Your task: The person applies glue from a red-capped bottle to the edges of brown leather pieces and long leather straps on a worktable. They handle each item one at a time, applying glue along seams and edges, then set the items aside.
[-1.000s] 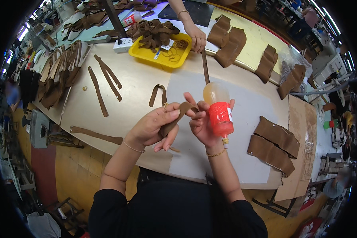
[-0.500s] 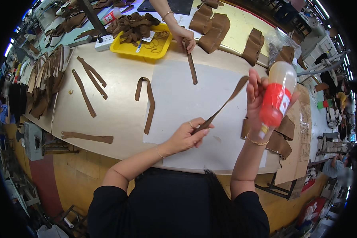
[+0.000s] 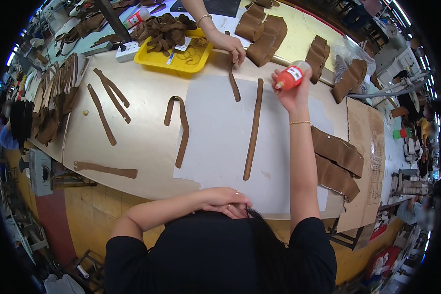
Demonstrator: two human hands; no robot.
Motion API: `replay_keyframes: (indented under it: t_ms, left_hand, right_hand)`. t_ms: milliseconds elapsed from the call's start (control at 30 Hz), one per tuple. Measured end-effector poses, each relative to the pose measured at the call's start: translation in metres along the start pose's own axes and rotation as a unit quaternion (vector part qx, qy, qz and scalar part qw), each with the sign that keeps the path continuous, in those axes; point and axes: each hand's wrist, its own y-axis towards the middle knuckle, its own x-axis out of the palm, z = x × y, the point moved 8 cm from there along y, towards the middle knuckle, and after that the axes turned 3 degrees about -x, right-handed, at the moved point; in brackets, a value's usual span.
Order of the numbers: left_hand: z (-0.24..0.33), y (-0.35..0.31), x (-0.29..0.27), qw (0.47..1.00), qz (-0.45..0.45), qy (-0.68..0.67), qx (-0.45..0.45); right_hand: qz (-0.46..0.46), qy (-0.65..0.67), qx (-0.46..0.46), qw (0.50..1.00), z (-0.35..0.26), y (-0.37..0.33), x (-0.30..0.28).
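My right hand (image 3: pixel 296 97) is wrapped round a squeeze bottle (image 3: pixel 291 76) with red contents and a white label, tilted nozzle-left over the far right of the grey sheet (image 3: pixel 210 147). A long brown strip (image 3: pixel 253 130) lies on that sheet, left of my right forearm. My left hand (image 3: pixel 229 202) is drawn in at the near table edge by my chest, its fingers curled beside dark hair; what they hold, if anything, is hidden. A bent brown strip (image 3: pixel 183 132) lies at the sheet's left side.
Across the table, another person's hand (image 3: pixel 230 46) holds a brown strip (image 3: pixel 234 83). A yellow tray (image 3: pixel 181 65) with brown pieces stands at the far left. Several strips (image 3: pixel 102 115) lie left. Wide brown pieces (image 3: pixel 338 152) lie right, near cardboard (image 3: pixel 365 166).
My left hand has let go of the brown strip, now flat on the sheet, and drawn back toward my chest. My right hand moved the bottle left and away from me.
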Motion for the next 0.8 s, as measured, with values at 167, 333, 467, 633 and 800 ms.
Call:
replay_keyframes:
  t_ms: [167, 333, 467, 633, 800]
  left_hand:
    - [0.098, -0.035, -0.06, 0.932, 0.176, 0.23, 0.216]
    - [0.236, -0.052, -0.055, 0.59, 0.405, 0.539, 0.445]
    - [0.28, -0.019, -0.056, 0.397, 0.397, 0.682, 0.468]
    - [0.297, -0.002, -0.064, 0.359, 0.374, 0.756, 0.399]
    - [0.296, -0.006, -0.063, 0.351, 0.363, 0.755, 0.419]
  right_hand:
    - [0.091, -0.072, -0.113, 0.987, -0.033, -0.017, -0.023]
    - [0.085, -0.223, -0.172, 0.956, -0.041, -0.015, -0.028]
    - [0.056, -0.387, -0.235, 0.89, -0.045, 0.008, -0.006]
    - [0.055, -0.525, -0.27, 0.805, -0.037, 0.032, 0.012]
    - [0.024, -0.568, -0.271, 0.777, -0.029, 0.048, 0.028]
